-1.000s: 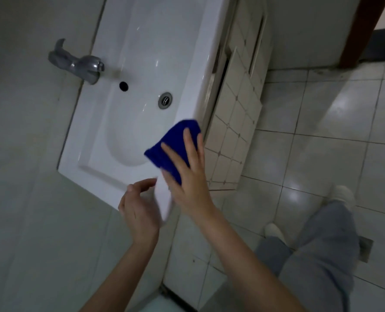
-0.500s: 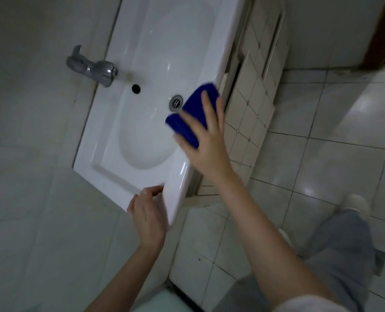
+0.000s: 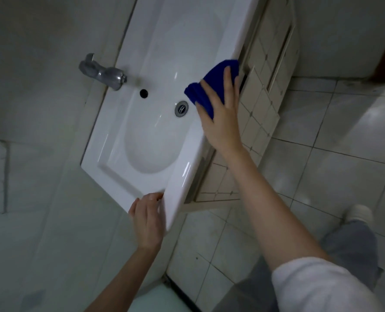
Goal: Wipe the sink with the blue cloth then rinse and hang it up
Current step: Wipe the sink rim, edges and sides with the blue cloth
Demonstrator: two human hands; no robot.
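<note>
The right hand (image 3: pixel 220 118) lies flat on the blue cloth (image 3: pixel 209 86), fingers straight and a little spread, the palm bearing down so the cloth is pressed against the front rim of the sink (image 3: pixel 110 143). The cloth sits under the fingertips and just beyond them, folded into a thick pad. That likely gives the hand a firm, even face to scrub with, where a loose rag would drag. Just off the thumb side of that hand is the drain (image 3: pixel 181 108), and farther the same way are the overflow hole (image 3: pixel 143 93) and the tap (image 3: pixel 101 72). The left hand (image 3: pixel 147 219), well back toward the body from the right one, curls its fingers over the sink's near corner, apparently to brace the body while the other arm reaches out. I judge that the wiping step is in hand; the rinsing and hanging are not yet done
</note>
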